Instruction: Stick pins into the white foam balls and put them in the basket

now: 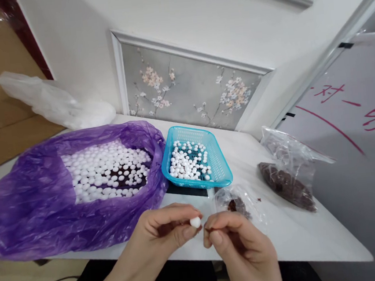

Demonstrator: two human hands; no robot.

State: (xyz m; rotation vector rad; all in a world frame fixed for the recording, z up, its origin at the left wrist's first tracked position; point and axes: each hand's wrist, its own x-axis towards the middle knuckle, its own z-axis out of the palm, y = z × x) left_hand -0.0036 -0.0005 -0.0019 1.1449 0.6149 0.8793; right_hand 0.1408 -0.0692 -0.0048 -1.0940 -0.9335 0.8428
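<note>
White ball (195, 222), round and without a long axis, sat pinched at our left hand (165, 231) fingertips over the table (299, 231) edge; our right hand (237, 241) fingers were closed, perhaps on a brown scrap.

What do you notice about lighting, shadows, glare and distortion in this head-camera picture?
Head view: soft, even light; faint shadows under the blue basket; sheen on the purple bag; the table edge and wall lines tilt and bend; the white ball in the left hand looks sharp.
</note>
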